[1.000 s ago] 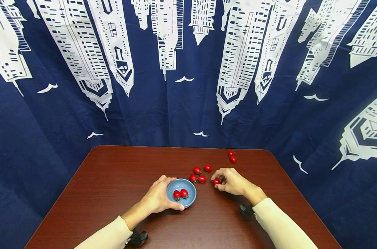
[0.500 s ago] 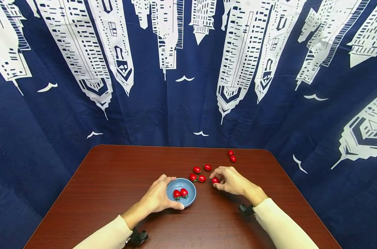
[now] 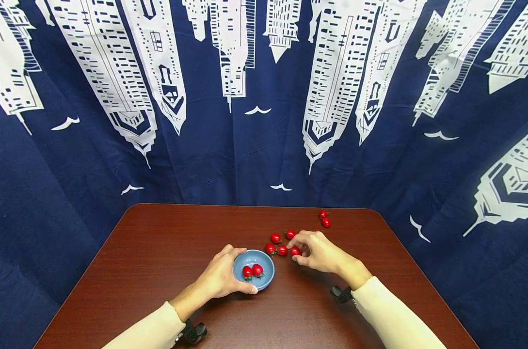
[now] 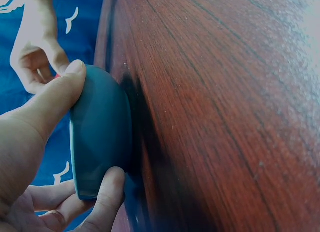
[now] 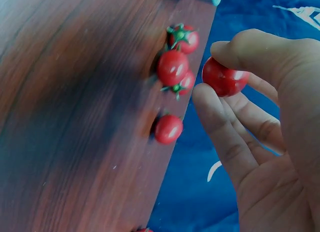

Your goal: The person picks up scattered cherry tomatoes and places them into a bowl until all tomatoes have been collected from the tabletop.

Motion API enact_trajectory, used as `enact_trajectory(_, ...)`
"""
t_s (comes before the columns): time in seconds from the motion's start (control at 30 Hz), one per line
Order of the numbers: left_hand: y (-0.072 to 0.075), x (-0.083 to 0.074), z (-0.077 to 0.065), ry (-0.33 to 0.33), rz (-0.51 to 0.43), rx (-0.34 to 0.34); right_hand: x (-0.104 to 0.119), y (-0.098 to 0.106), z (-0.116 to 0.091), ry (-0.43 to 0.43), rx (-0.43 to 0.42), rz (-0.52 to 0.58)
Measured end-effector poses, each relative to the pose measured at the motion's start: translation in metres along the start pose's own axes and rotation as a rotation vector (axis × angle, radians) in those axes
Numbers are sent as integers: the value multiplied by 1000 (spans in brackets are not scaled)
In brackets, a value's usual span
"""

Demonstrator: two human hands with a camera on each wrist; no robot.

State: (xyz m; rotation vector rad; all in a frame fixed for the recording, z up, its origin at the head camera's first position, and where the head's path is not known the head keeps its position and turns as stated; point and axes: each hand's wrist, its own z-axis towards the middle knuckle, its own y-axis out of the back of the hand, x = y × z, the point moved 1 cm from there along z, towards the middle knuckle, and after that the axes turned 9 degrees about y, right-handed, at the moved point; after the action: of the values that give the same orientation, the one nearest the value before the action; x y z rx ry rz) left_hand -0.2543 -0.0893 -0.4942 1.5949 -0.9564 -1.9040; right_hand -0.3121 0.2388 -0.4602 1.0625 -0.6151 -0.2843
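Note:
My left hand (image 3: 222,276) holds a small blue bowl (image 3: 270,278) by its side, with the thumb at the near rim and the fingers at the far side. Two cherry tomatoes (image 3: 257,270) with green stems lie inside it. In the left wrist view, the bowl (image 4: 100,132) sits between thumb and fingers. To the right of the bowl, my right hand (image 3: 320,253) pinches a cherry tomato (image 5: 225,78) between thumb and fingertips, raised off the wood. Close beside it, several loose cherry tomatoes (image 3: 275,238) lie in a cluster on the table.
Two more cherry tomatoes (image 3: 326,222) lie near the far right edge of the brown wooden table (image 3: 181,237). Behind the table hangs a dark blue cloth (image 3: 246,155) printed with white buildings. Each wrist carries a black device (image 3: 194,333).
My right hand has moved a little left toward the bowl, carrying the pinched cherry tomato along. The left hand and the bowl stay in place.

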Motion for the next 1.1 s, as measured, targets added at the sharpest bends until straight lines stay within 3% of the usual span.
enact_trajectory(0.93, 2, -2, -1, 23, -6, 36, 62, -9, 44, 140, 99, 68)
enact_trajectory(1.1, 2, -3, -2, 31, -7, 50, 71, -16, 53, 158, 156, 78)
